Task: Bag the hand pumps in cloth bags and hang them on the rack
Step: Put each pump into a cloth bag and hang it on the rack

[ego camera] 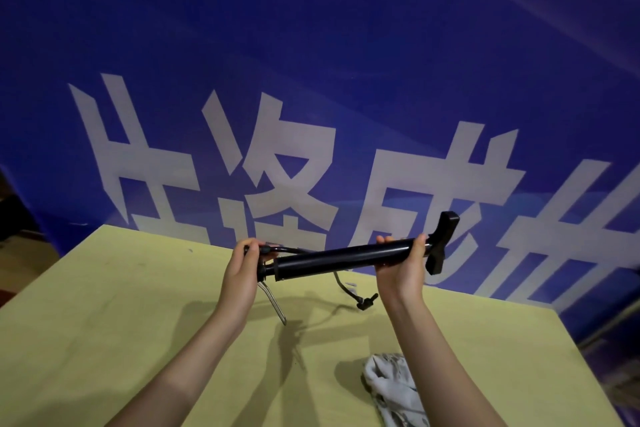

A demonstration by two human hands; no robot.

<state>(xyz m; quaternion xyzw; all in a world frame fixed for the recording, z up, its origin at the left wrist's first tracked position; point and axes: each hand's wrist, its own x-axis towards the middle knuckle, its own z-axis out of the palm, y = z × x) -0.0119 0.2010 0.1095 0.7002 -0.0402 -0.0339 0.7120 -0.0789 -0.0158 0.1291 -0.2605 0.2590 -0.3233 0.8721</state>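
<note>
We count one hand pump (pixel 341 258), one cloth bag (pixel 393 388), one table (pixel 104 305) and two hands, and we place everything by the pump, which is held in the air above the table, lying nearly level with its base end to the left and its T-handle (pixel 443 243) to the right.

At the pump's left end, our left hand (pixel 242 265) is curled around the base, where the black hose (pixel 294 249) leaves the barrel. A thin metal foot bar (pixel 273 302) hangs down from that end, just below the hand, above the table top. The hose runs behind the barrel and drops below its middle, ending in a small black valve head (pixel 365 302) that hangs near the table surface.

Toward the pump's right end, our right hand (pixel 403 267) is wrapped around the barrel just short of the T-handle, fingers over the top and thumb visible on the far side. The barrel is plain black; we can read no brand or label on it.

Below the pump and under the right forearm, the cloth bag lies crumpled on the yellow-green table, pale grey with a faint darker pattern, near the table's front edge.

Behind the pump stands a blue banner (pixel 311 45) with large white Chinese characters. We see four of them; the third looks like 成, and the others are cut off or partly hidden, so we cannot read them with certainty.
</note>
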